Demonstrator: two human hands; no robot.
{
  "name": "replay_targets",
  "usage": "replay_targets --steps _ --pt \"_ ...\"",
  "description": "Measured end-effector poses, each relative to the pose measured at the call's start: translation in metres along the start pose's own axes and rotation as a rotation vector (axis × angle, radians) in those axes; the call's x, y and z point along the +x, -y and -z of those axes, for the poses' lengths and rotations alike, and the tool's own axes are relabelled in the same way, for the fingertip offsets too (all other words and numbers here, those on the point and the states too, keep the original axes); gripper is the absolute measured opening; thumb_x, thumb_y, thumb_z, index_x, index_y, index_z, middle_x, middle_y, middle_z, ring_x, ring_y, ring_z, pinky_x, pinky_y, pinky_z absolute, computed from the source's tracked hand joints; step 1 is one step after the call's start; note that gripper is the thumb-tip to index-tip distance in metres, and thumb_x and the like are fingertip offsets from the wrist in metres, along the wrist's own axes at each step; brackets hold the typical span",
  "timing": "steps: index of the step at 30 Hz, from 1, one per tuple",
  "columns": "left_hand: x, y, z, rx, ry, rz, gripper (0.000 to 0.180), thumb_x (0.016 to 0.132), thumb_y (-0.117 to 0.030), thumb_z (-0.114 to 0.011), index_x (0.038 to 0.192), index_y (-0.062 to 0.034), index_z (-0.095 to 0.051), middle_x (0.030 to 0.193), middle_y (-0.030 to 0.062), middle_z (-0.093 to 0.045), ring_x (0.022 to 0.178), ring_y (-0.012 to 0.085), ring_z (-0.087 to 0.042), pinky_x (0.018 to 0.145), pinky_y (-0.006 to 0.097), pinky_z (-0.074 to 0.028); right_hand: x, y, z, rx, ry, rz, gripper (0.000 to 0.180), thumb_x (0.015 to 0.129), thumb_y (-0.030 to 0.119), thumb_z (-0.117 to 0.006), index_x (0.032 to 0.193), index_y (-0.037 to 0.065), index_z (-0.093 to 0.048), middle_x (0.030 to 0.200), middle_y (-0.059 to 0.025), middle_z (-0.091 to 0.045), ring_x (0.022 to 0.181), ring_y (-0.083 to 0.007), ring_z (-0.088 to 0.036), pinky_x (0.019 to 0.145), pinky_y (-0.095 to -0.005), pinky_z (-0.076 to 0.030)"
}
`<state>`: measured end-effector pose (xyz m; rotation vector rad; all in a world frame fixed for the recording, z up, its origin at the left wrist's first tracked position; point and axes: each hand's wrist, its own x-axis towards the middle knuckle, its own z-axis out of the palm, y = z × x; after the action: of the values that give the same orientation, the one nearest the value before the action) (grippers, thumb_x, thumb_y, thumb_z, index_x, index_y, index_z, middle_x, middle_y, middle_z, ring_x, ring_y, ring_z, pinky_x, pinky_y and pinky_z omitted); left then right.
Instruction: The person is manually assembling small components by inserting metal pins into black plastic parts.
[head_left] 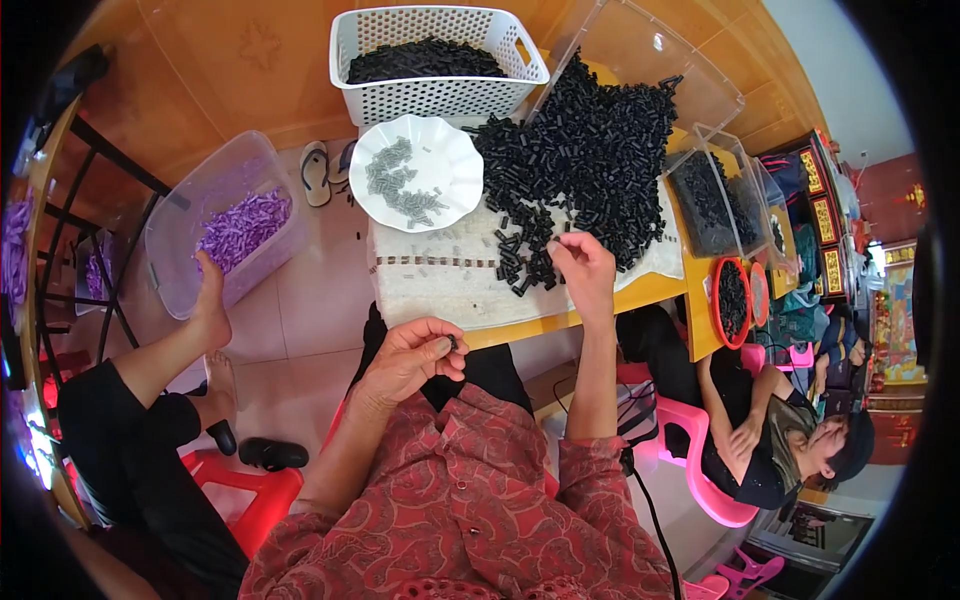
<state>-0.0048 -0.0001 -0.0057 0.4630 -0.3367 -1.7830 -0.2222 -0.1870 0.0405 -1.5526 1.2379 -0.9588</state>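
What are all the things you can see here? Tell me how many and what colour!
black pieces pile: one big heap, black, middle of the table
white basket: one, white, far edge, black pieces inside
white plate: one, white, left of the pile, grey pieces on it
clear bin: one, see-through, on the floor at left, purple pieces inside
red bowl: one, red, right end of the table, black pieces inside
pink chair: one, pink, lower right
left hand: one, pinching a small dark piece
right hand: one, fingers at the pile's near edge
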Motion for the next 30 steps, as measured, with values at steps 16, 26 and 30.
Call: replay_targets --steps 16,26,30 --pt "0.001 0.007 -0.005 -0.022 -0.101 -0.099 0.022 0.097 -0.006 -0.053 0.116 0.0020 -0.058 0.102 0.0120 -0.065 0.084 0.0174 -0.066 0.075 0.034 -0.059 -0.082 -0.002 -0.057 0.792 0.271 -0.419 0.024 0.093 0.005 -0.060 0.116 -0.002 -0.061 0.104 -0.0155 -0.067 0.087 -0.0182 -0.068 0.073 -0.0256 -0.055" --pt "0.002 0.008 -0.008 -0.053 -0.165 -0.142 0.023 0.097 -0.010 -0.053 0.117 0.0003 -0.058 0.103 0.0122 -0.064 0.085 0.0163 -0.063 0.075 0.032 -0.057 -0.094 0.008 -0.059 0.760 0.252 -0.344 0.025 0.094 0.009 -0.060 0.116 -0.003 -0.060 0.107 -0.0202 -0.067 0.091 -0.0241 -0.069 0.073 -0.0277 -0.055" --pt "0.003 0.008 -0.007 -0.123 -0.154 -0.160 0.023 0.097 -0.010 -0.054 0.118 0.0001 -0.058 0.102 0.0119 -0.064 0.084 0.0163 -0.062 0.075 0.031 -0.056 -0.102 0.002 -0.064 0.788 0.237 -0.312 0.019 0.090 0.005 -0.064 0.108 -0.002 -0.063 0.102 -0.0179 -0.069 0.088 -0.0213 -0.069 0.070 -0.0254 -0.054"
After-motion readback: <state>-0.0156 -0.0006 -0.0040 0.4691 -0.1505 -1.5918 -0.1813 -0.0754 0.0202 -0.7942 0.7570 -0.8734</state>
